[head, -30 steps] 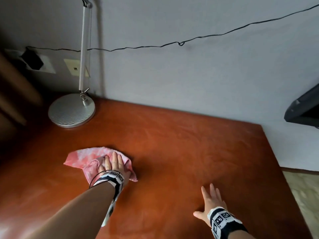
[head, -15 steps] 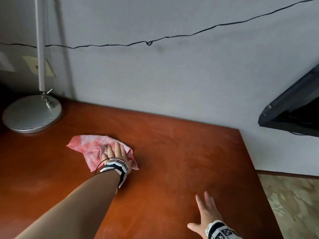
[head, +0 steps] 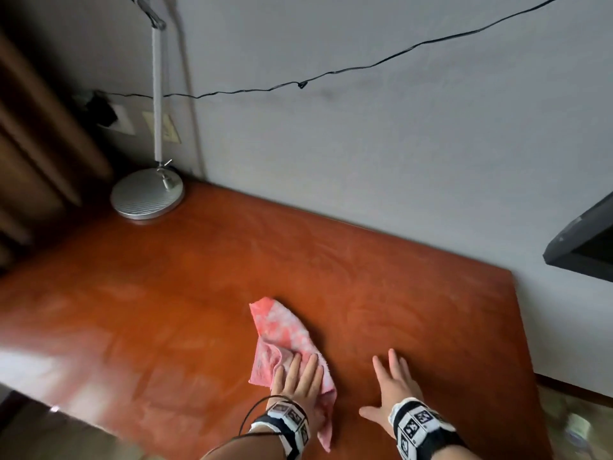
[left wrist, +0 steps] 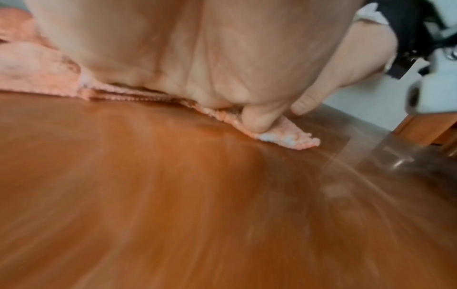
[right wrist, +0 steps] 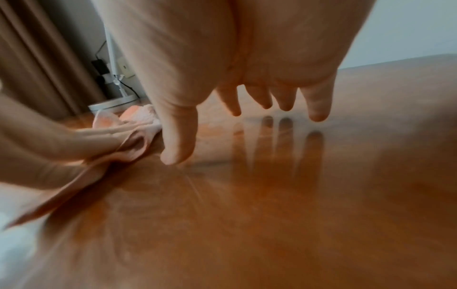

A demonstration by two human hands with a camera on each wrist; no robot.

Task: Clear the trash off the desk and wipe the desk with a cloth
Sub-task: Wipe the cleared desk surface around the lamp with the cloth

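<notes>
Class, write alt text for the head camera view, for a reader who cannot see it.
A person's left hand presses a pink cloth flat on a reddish-brown wooden desk, while the right hand rests open on the desk beside it, apart from the cloth. A silver desk lamp stands at the far left corner against a grey wall crossed by a black cable.

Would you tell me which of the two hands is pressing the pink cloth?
The left hand: it lies on the pink cloth, while the right hand rests on bare desk.
</notes>
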